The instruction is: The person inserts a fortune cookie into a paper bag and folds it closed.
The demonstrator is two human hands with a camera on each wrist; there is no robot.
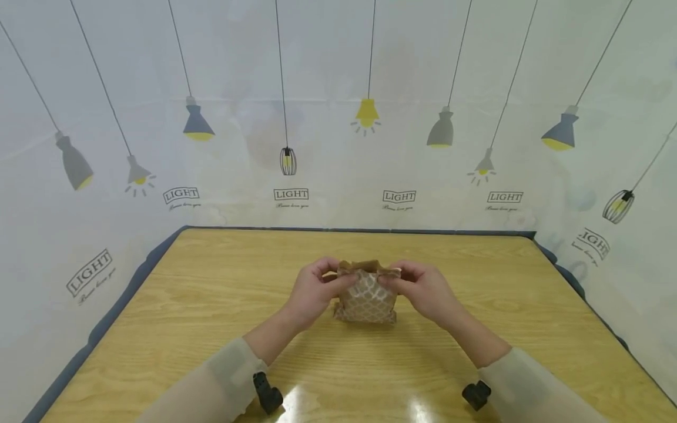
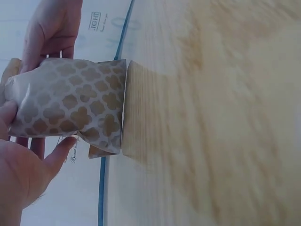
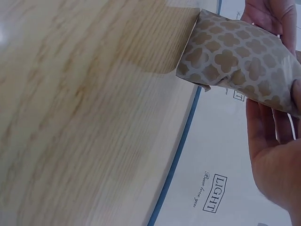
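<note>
A brown paper bag [image 1: 366,301] with a white lattice print stands upright on the wooden table, its top edge crumpled. My left hand [image 1: 315,291] pinches the top left of the bag, thumb on the near face and fingers behind. On the other side my right hand [image 1: 427,292] pinches the top right corner in the same way. Both wrist views show the bag's patterned face, with the bag [image 2: 77,99] bulging in the middle and its bottom edge on the table. What the bag holds is hidden.
The wooden table [image 1: 211,329] has a dark blue edge along its back and sides. Behind it hangs a pale backdrop [image 1: 328,70] printed with lamps and the word LIGHT. Small black devices [image 1: 268,395] sit at both sleeve cuffs.
</note>
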